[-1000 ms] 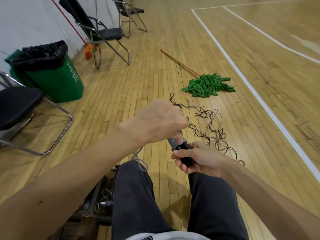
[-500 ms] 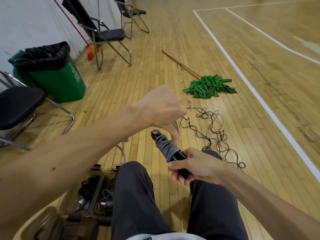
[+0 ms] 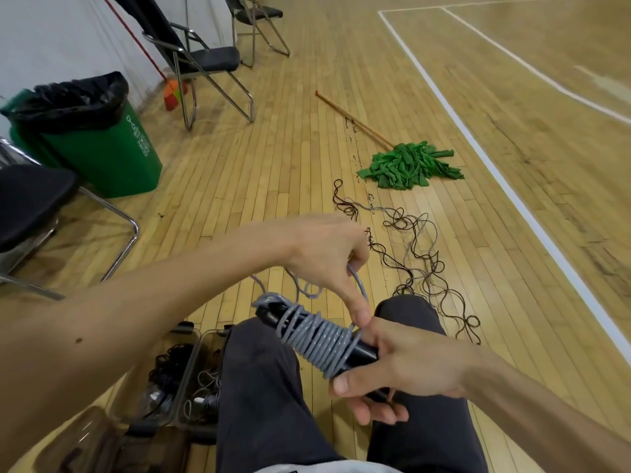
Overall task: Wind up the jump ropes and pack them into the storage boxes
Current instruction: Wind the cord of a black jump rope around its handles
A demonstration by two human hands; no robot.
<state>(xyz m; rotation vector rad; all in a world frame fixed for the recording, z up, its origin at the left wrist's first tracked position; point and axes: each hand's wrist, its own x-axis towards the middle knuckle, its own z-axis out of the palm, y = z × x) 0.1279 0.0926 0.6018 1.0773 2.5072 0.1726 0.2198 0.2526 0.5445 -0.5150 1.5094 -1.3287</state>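
**Grey rope coiled on its handles, above the lap**

The grey jump rope (image 3: 316,339) lay wound in tight turns round the black handles (image 3: 363,355), held above the person's knees. The right hand (image 3: 409,367) gripped the handles' near end, fingers curled under. The left hand (image 3: 321,250) pinched the rope's free strand just above the coil. Clear storage boxes (image 3: 199,339) sat on the floor (image 3: 273,165) at lower left with ropes inside. Ahead lay a tangle of loose ropes (image 3: 420,268) and, beyond it, a green mop (image 3: 409,162).
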